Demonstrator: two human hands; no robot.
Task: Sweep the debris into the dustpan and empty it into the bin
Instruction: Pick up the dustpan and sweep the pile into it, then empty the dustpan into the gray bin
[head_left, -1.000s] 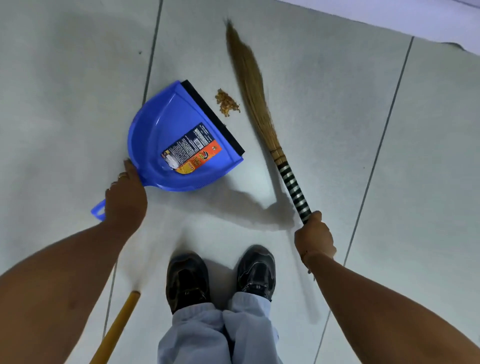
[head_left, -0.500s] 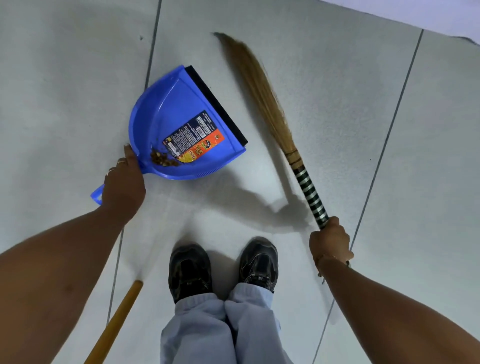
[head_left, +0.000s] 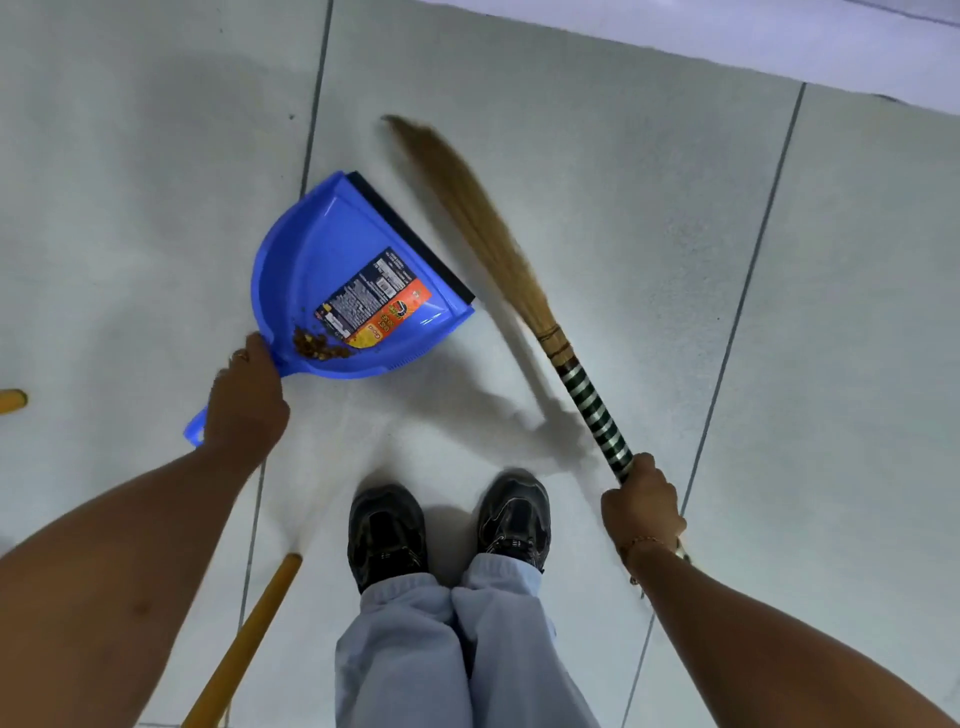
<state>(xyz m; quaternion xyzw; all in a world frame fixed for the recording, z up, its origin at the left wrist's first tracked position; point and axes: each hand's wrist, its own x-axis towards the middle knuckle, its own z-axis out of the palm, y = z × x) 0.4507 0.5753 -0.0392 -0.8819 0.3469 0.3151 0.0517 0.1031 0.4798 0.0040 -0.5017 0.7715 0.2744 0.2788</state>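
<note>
Our left hand (head_left: 244, 402) is wrapped around the handle of the blue dustpan (head_left: 317, 260), fingers curled over it and the thumb reaching up to the rim at the pan's back edge. Only the handle's blue tip pokes out below our wrist. Our right hand (head_left: 641, 501) is clenched around the end of the broom (head_left: 519, 280), on its black-and-silver banded grip, with a thin bracelet showing at the wrist.

The two hands are well apart, one on each side of our feet. Our black shoes (head_left: 387, 535) stand side by side on the pale tiled floor (head_left: 649, 218), grey trouser legs (head_left: 447, 649) falling over them.

The dustpan sits ahead and left of the shoes, its black rubber lip turned toward the broom. A printed label (head_left: 371, 299) is stuck inside the pan. The debris (head_left: 317, 347), a small brown heap of crumbs, lies inside the pan at the back, close to the handle and just beside the label's lower corner.

The broom's straw bristles stretch up and away from the banded grip, running just beside the pan's lip; their far tips look blurred, and we cannot tell whether they touch the lip.

A yellow wooden stick (head_left: 244, 644) lies on the floor under our left forearm, and another yellow end (head_left: 11, 401) shows at the left edge.
</note>
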